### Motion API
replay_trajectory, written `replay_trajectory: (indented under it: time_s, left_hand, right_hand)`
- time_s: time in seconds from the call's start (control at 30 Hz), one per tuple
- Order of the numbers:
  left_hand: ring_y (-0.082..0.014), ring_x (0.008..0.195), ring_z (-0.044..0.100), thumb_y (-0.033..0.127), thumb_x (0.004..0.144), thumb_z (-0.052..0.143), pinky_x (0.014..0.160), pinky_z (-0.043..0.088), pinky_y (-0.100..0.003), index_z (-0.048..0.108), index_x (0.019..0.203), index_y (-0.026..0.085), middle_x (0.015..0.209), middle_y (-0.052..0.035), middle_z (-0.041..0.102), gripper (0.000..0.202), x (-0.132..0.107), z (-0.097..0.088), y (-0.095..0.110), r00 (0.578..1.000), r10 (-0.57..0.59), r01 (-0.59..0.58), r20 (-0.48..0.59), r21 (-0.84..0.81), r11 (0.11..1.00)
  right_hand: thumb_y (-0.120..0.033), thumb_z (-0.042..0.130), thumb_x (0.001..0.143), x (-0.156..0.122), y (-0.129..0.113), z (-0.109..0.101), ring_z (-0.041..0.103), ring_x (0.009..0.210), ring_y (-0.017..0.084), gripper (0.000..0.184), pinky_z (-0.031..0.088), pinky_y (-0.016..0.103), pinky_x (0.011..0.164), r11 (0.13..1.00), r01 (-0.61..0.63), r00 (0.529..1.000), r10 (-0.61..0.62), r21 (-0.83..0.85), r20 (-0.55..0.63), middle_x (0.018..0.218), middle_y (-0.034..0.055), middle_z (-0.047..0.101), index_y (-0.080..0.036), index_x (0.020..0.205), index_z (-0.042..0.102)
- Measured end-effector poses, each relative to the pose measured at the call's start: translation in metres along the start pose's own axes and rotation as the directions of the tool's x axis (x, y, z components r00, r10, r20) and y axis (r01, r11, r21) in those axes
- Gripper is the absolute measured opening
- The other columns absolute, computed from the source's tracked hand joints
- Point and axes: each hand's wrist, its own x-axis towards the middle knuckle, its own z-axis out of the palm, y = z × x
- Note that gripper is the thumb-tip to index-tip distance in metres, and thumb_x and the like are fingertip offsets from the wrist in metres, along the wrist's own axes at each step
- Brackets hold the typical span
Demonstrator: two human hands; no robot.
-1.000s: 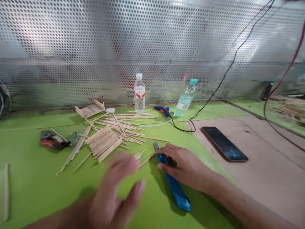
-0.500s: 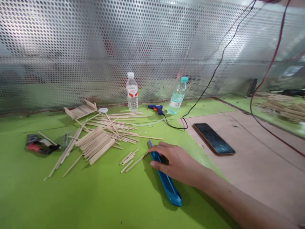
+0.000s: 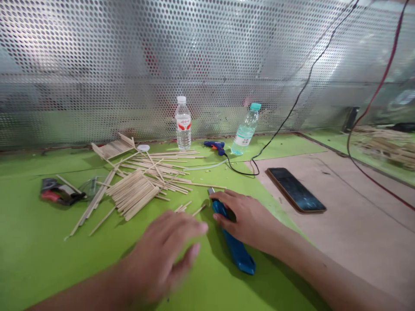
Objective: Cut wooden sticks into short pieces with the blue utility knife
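Note:
My right hand (image 3: pixel 248 218) lies over the front part of a blue utility knife (image 3: pixel 238 252) on the green mat (image 3: pixel 48 250), fingers curled round its handle. My left hand (image 3: pixel 162 255) hovers low over the mat just left of the knife, blurred, fingers stretched out and together, holding nothing I can see. A few short wooden sticks (image 3: pixel 186 208) lie just beyond its fingertips. A larger pile of flat wooden sticks (image 3: pixel 139 194) spreads behind them.
Two water bottles (image 3: pixel 183 123) (image 3: pixel 245 129) stand at the perforated metal wall. A blue glue gun (image 3: pixel 215 147) with a black cord lies between them. A phone (image 3: pixel 295 190) rests on the brown board at right. Red-and-black pliers (image 3: pixel 58 194) lie far left.
My left hand left the view half a second ago and is back over the mat beside the knife. My right hand has stayed on the knife.

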Motion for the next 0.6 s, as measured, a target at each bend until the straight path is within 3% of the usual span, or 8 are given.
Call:
replay_trajectory:
  time_s: [0.1,0.2,0.4,0.6]
  left_hand:
    - [-0.0240,0.101,0.065,0.028,0.098,0.054,0.088,0.056,-0.044,0.060,0.124,0.025,0.114,-0.0059,0.067,0.027,0.017,0.001,-0.015,0.992,-0.073,0.064,0.102,0.088,0.994]
    - [-0.0268,0.103,0.064,0.028,0.095,0.058,0.090,0.055,-0.051,0.061,0.119,0.024,0.113,-0.0070,0.066,0.024,0.023,0.005,-0.022,0.979,-0.153,0.134,0.137,0.137,0.981]
    - [-0.0260,0.097,0.061,0.033,0.095,0.056,0.085,0.056,-0.051,0.062,0.105,0.023,0.107,-0.0067,0.062,0.015,0.020,0.008,-0.025,0.955,-0.245,0.221,0.166,0.150,0.964]
    - [-0.0236,0.097,0.059,0.027,0.097,0.051,0.088,0.053,-0.051,0.063,0.100,0.022,0.103,-0.0047,0.062,0.014,0.021,0.006,-0.025,0.951,-0.245,0.224,0.190,0.122,0.967]
  right_hand:
    - [-0.047,0.051,0.097,-0.002,0.001,0.001,0.067,0.104,0.032,0.050,0.046,0.042,0.084,0.999,-0.012,1.000,0.012,-0.052,0.000,0.127,0.0115,0.067,-0.027,0.143,0.051]
    - [-0.059,0.056,0.091,-0.003,0.001,0.002,0.068,0.100,0.035,0.063,0.045,0.043,0.078,0.995,-0.032,0.999,0.035,-0.094,0.031,0.126,0.0120,0.067,-0.029,0.146,0.048]
    - [-0.035,0.056,0.090,-0.002,-0.003,0.002,0.070,0.090,0.030,0.055,0.040,0.035,0.070,0.994,-0.034,0.999,0.034,-0.103,0.008,0.111,0.0082,0.074,-0.029,0.144,0.048]
    - [-0.026,0.051,0.087,-0.001,-0.013,-0.007,0.062,0.064,0.021,0.050,0.028,0.029,0.055,0.991,-0.112,0.993,0.114,-0.073,0.022,0.084,0.0039,0.073,-0.027,0.137,0.055]
